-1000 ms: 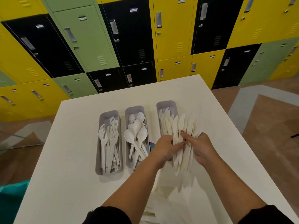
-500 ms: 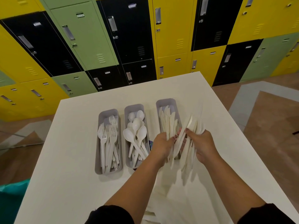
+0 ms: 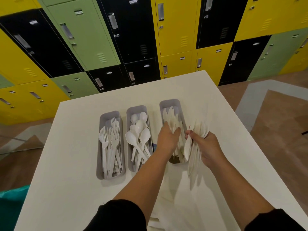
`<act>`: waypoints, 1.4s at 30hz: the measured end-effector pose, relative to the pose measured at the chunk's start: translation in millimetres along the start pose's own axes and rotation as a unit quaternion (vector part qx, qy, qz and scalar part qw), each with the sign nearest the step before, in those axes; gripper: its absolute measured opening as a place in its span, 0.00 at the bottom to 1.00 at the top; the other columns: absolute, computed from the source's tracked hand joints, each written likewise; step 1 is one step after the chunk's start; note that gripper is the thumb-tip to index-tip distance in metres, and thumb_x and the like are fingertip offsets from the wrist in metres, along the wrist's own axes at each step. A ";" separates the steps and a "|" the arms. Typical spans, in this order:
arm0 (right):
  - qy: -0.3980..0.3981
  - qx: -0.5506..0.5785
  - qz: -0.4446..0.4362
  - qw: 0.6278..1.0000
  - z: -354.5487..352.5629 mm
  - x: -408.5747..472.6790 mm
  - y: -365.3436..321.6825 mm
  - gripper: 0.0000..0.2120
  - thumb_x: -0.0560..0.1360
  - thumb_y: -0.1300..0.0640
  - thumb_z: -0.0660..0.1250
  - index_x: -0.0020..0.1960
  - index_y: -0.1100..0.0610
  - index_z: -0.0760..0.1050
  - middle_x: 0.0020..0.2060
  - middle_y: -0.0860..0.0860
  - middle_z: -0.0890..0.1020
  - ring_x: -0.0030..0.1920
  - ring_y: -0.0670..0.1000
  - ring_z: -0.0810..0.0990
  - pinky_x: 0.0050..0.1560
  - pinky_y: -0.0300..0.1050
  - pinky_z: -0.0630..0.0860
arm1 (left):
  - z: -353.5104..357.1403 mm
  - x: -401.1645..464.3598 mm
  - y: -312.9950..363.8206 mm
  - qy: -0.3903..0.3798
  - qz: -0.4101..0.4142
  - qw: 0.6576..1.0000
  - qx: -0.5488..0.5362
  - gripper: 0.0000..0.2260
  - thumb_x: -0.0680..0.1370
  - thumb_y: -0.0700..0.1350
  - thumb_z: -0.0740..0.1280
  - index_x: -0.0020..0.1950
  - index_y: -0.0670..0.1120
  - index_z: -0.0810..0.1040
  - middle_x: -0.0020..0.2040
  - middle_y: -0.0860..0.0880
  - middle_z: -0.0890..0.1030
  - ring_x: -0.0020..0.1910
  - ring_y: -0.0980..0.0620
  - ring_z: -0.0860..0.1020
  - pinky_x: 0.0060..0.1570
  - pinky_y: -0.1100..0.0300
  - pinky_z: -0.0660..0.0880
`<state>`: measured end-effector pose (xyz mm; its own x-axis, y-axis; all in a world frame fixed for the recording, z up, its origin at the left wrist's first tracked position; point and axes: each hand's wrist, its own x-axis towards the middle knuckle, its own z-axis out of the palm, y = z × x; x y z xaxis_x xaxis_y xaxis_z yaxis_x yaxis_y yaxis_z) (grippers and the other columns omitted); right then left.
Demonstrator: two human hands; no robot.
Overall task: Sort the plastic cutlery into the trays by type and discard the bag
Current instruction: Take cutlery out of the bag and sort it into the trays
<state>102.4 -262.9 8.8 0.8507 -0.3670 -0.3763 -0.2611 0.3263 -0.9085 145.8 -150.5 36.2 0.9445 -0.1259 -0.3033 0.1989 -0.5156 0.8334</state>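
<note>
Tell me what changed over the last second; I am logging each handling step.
The left hand left the shared bundle and carried some knives into the right tray, where it holds them. The right hand kept its grip on the remaining knives, now beside that tray. Fork tray and spoon tray are unchanged.

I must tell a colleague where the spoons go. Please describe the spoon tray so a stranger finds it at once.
On the white table in front of the coloured lockers, three grey trays stand side by side. The spoon tray is the middle one. It alone holds round-bowled spoons, with forks to its left and knives to its right.
</note>
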 end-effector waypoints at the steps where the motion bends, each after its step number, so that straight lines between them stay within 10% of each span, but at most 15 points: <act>1: -0.005 0.009 0.000 1.000 1.1 0.3 0.4 0.04 0.75 0.63 0.66 0.46 0.58 0.80 0.39 0.54 0.84 0.44 0.53 0.83 0.51 0.48 0.77 | 0.9 -2.1 2.4 -0.002 0.013 1.000 0.007 0.18 0.80 0.47 0.59 0.69 0.43 0.66 0.65 0.45 0.74 0.64 0.45 0.73 0.56 0.59 0.69; 4: -0.021 0.018 0.001 1.000 3.0 1.5 -2.7 0.05 0.75 0.62 0.67 0.49 0.58 0.80 0.43 0.56 0.85 0.46 0.54 0.84 0.49 0.48 0.79 | 1.9 -12.8 8.0 -0.026 0.014 1.000 -0.011 0.25 0.80 0.53 0.59 0.74 0.44 0.60 0.70 0.46 0.70 0.69 0.48 0.69 0.61 0.60 0.67; 10: -0.022 0.040 0.060 0.997 5.0 -2.4 -12.7 0.08 0.77 0.59 0.64 0.45 0.58 0.81 0.36 0.51 0.85 0.39 0.51 0.85 0.36 0.43 0.81 | -1.0 -25.7 0.1 -0.226 -0.027 0.971 -0.068 0.18 0.76 0.48 0.68 0.64 0.47 0.71 0.51 0.47 0.81 0.45 0.53 0.79 0.41 0.64 0.78; 18: -0.095 0.076 0.121 0.985 8.4 -10.1 -22.2 0.16 0.79 0.63 0.54 0.59 0.63 0.77 0.53 0.54 0.84 0.50 0.50 0.83 0.43 0.46 0.80 | -2.7 -20.6 -11.9 -0.173 -0.010 0.982 -0.076 0.07 0.78 0.41 0.64 0.52 0.43 0.80 0.46 0.42 0.82 0.47 0.39 0.81 0.49 0.44 0.78; 28: -0.051 0.189 0.084 0.977 2.9 -4.8 -25.0 0.15 0.78 0.66 0.57 0.64 0.64 0.69 0.55 0.60 0.81 0.54 0.55 0.82 0.55 0.50 0.79 | 3.6 -1.9 -12.1 -0.028 -0.085 0.976 -0.197 0.10 0.81 0.42 0.59 0.54 0.39 0.76 0.43 0.42 0.82 0.40 0.47 0.82 0.51 0.51 0.80; 35: -0.042 0.180 0.065 0.981 -0.2 -2.8 -26.9 0.14 0.79 0.65 0.56 0.63 0.63 0.71 0.52 0.58 0.82 0.47 0.53 0.84 0.46 0.43 0.81 | 13.4 -6.3 -15.2 0.007 0.058 0.994 0.092 0.22 0.80 0.43 0.58 0.74 0.44 0.60 0.71 0.44 0.65 0.69 0.46 0.67 0.67 0.56 0.66; 42: -0.037 0.100 0.088 0.990 6.4 -8.1 -24.0 0.14 0.78 0.63 0.58 0.61 0.59 0.75 0.40 0.51 0.80 0.23 0.43 0.68 0.29 0.36 0.74 | 3.9 -11.0 -42.4 -0.042 0.040 0.968 0.243 0.15 0.75 0.30 0.59 0.60 0.40 0.72 0.62 0.42 0.66 0.38 0.50 0.70 0.41 0.63 0.68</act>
<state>104.6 -262.2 34.8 0.8333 -0.2263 -0.5045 -0.3192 0.5481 -0.7731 125.9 -130.6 2.4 0.9233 -0.2399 -0.2998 -0.0402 -0.8369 0.5458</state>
